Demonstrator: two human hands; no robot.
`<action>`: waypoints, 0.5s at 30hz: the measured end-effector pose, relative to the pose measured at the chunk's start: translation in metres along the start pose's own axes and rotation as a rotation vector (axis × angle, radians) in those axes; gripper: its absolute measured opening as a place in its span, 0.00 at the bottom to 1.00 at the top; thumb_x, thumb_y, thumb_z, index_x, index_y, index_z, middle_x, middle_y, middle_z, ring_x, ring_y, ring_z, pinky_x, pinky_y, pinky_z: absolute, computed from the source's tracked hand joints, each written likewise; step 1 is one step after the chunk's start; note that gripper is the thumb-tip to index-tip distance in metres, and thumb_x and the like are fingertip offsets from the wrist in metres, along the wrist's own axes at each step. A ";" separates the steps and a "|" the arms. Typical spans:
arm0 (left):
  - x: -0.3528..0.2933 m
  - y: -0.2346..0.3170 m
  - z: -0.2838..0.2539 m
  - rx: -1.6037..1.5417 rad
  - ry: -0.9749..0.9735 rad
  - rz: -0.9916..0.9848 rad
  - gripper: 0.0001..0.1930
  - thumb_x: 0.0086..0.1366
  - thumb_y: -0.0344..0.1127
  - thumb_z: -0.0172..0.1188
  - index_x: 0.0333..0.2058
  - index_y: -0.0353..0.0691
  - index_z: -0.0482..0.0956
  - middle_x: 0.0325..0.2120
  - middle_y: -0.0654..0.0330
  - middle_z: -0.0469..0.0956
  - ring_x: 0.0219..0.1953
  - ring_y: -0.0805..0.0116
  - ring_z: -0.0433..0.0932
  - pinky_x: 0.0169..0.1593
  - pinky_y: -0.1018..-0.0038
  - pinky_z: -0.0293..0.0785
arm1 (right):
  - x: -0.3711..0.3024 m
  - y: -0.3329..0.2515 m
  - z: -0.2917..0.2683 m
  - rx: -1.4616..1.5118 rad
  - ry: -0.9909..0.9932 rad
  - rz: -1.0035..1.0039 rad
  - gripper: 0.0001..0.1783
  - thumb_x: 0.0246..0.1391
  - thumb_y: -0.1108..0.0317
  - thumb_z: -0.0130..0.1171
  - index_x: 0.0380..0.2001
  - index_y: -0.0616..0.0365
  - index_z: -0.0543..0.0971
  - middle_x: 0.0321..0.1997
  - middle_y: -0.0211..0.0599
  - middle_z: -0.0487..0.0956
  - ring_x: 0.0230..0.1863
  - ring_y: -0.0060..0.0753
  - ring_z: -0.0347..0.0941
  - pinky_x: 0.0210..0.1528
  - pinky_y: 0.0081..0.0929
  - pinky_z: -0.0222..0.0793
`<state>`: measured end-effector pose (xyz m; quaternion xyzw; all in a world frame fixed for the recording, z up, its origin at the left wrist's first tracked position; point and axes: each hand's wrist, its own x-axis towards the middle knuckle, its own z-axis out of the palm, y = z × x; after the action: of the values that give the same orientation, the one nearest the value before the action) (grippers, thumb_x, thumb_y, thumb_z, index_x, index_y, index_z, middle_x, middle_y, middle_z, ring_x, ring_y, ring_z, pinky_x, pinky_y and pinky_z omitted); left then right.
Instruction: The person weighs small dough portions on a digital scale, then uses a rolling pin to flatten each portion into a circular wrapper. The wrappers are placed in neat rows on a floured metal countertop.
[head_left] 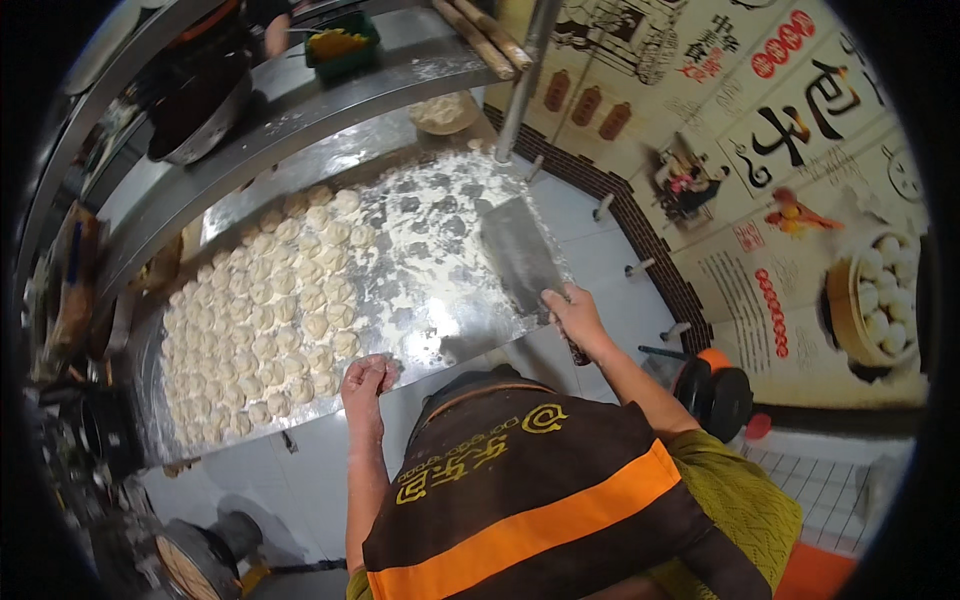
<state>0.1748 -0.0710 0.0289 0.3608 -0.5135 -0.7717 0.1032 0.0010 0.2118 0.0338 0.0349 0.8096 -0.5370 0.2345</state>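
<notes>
My right hand [572,312] grips the handle of a broad steel cleaver [518,256], whose blade lies flat on the floured metal table [430,215]. My left hand [365,381] is closed at the table's near edge, pressing on a small piece of dough next to the nearest row. Several small round dough pieces [270,310] lie in rows across the left half of the table. I wear a brown apron with an orange stripe [520,500].
A steel shelf [300,100] above the table carries a green tray [342,42], a metal basin [195,115] and wooden rolling pins [485,35]. A lump of dough [443,110] sits at the table's far end. A pole [520,80] rises beside the illustrated wall [780,180].
</notes>
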 end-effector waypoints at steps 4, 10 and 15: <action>0.003 -0.005 -0.020 0.054 -0.073 -0.021 0.09 0.59 0.34 0.56 0.34 0.34 0.73 0.25 0.61 0.75 0.26 0.75 0.72 0.33 0.81 0.67 | 0.010 0.066 -0.034 0.278 0.279 0.207 0.13 0.54 0.58 0.52 0.32 0.57 0.69 0.14 0.29 0.65 0.10 0.20 0.59 0.09 0.23 0.57; -0.010 -0.013 -0.056 0.044 -0.038 -0.105 0.08 0.59 0.33 0.55 0.34 0.35 0.73 0.26 0.60 0.75 0.27 0.74 0.73 0.33 0.80 0.69 | 0.030 0.092 -0.022 0.355 0.320 0.240 0.13 0.53 0.57 0.53 0.31 0.56 0.69 0.15 0.29 0.64 0.09 0.21 0.57 0.09 0.23 0.58; -0.012 -0.017 -0.062 0.024 -0.040 -0.128 0.08 0.58 0.33 0.55 0.34 0.36 0.74 0.26 0.60 0.76 0.27 0.73 0.74 0.33 0.79 0.70 | 0.055 0.041 0.083 0.355 0.020 0.236 0.14 0.51 0.58 0.56 0.32 0.57 0.69 0.15 0.31 0.65 0.09 0.21 0.56 0.10 0.21 0.55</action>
<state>0.2282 -0.1019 0.0059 0.3786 -0.5004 -0.7777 0.0390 -0.0067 0.1447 -0.0504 0.1753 0.6948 -0.6397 0.2780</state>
